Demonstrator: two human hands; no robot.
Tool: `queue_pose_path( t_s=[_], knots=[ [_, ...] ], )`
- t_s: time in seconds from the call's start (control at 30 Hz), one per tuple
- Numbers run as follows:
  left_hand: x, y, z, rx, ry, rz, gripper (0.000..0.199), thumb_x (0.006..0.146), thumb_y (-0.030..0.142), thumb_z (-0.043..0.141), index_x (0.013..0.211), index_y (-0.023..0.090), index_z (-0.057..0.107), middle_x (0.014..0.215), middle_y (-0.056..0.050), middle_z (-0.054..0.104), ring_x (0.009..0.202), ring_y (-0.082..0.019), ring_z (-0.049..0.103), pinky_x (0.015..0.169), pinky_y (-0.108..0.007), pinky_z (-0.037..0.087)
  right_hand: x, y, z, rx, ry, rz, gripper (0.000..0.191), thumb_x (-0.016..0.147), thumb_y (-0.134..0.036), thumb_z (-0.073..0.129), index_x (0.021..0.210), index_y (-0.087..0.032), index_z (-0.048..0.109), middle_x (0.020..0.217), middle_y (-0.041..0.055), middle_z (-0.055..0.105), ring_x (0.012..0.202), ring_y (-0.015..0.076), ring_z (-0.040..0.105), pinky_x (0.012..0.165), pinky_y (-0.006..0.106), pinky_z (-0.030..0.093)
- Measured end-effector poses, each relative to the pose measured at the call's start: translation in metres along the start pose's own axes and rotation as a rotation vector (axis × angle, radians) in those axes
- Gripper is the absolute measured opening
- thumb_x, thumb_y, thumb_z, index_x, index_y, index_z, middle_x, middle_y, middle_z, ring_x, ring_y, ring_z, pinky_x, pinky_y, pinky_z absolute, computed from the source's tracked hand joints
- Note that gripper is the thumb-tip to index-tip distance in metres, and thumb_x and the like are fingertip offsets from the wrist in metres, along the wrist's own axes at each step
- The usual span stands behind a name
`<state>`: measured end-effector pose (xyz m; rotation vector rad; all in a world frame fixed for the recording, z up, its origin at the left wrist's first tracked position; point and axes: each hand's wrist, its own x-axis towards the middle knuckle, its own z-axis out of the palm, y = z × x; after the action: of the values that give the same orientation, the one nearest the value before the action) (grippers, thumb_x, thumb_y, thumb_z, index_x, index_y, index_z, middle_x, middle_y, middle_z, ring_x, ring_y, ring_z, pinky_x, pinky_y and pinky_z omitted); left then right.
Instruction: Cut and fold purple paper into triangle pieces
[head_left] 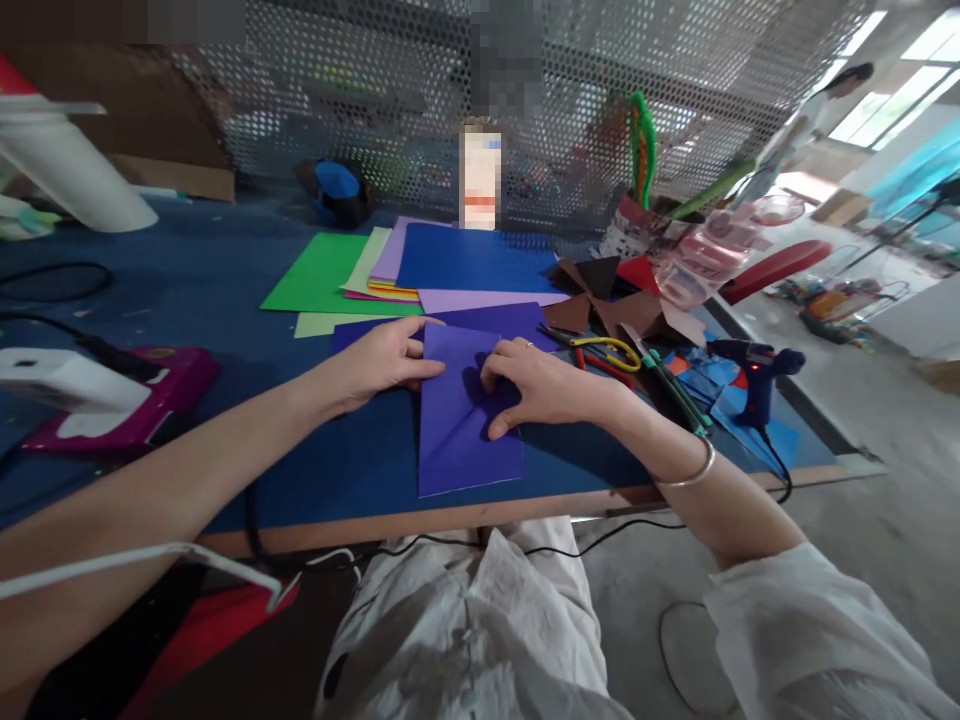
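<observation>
A folded sheet of purple paper [457,440] lies near the table's front edge, with a slanting crease across its lower part. My left hand [386,360] pinches its upper left edge between thumb and fingers. On its right side rests my right hand [544,385], the fingers bent and the thumb spread away from them, touching the surface without gripping it. Behind both hands is another purple sheet [517,318], partly covered. Pliers with yellow and red handles [607,355] lie just right of my right hand.
Colored sheets, including a green one [315,275] and a blue one [472,258], are stacked behind. A cutter [671,385], brown paper pieces [592,300] and a glue gun [761,375] lie right. A purple power strip [180,385] is left. A perforated panel [405,120] stands behind.
</observation>
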<state>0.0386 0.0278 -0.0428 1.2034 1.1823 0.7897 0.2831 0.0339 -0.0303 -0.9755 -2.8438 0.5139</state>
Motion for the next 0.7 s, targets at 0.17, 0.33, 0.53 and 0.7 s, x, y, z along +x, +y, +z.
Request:
queue_pose_path(
  t_s=[0.17, 0.33, 0.53, 0.7],
  knots=[
    [0.000, 0.001, -0.002, 0.005, -0.006, -0.003, 0.078, 0.043, 0.025, 0.101, 0.112, 0.021, 0.065, 0.078, 0.000, 0.079, 0.069, -0.021, 0.075, 0.057, -0.025, 0.059, -0.004, 0.002, -0.015, 0.272, -0.049, -0.064, 0.009, 0.089, -0.019, 0.075, 0.090, -0.019, 0.066, 0.089, 0.0006, 0.070, 0.084, 0.0174, 0.061, 0.082, 0.032, 0.048],
    [0.004, 0.000, -0.004, 0.000, 0.058, 0.026, 0.068, 0.055, 0.025, 0.095, 0.116, 0.024, 0.063, 0.079, 0.000, 0.080, 0.066, -0.020, 0.075, 0.058, -0.026, 0.059, -0.008, 0.029, -0.039, 0.417, 0.134, -0.067, 0.011, 0.096, -0.027, 0.060, 0.101, -0.019, 0.066, 0.100, 0.0008, 0.072, 0.090, 0.0144, 0.064, 0.085, 0.029, 0.051],
    [0.000, 0.005, -0.001, -0.012, 0.094, 0.036, 0.064, 0.057, 0.021, 0.090, 0.115, 0.022, 0.064, 0.077, 0.000, 0.078, 0.063, -0.017, 0.072, 0.057, -0.023, 0.055, -0.009, 0.098, -0.050, 0.450, 0.918, 0.457, 0.016, 0.089, -0.024, 0.056, 0.101, -0.019, 0.065, 0.088, 0.0041, 0.069, 0.080, 0.0187, 0.065, 0.079, 0.036, 0.056],
    [-0.004, 0.007, 0.001, -0.019, 0.101, 0.064, 0.071, 0.052, 0.020, 0.093, 0.117, 0.022, 0.065, 0.079, -0.001, 0.077, 0.063, -0.016, 0.069, 0.055, -0.023, 0.052, -0.019, 0.121, -0.045, 0.070, 0.887, 0.682, 0.021, 0.084, -0.017, 0.058, 0.103, -0.017, 0.068, 0.097, 0.0128, 0.071, 0.099, 0.0306, 0.067, 0.097, 0.056, 0.054]
  ],
)
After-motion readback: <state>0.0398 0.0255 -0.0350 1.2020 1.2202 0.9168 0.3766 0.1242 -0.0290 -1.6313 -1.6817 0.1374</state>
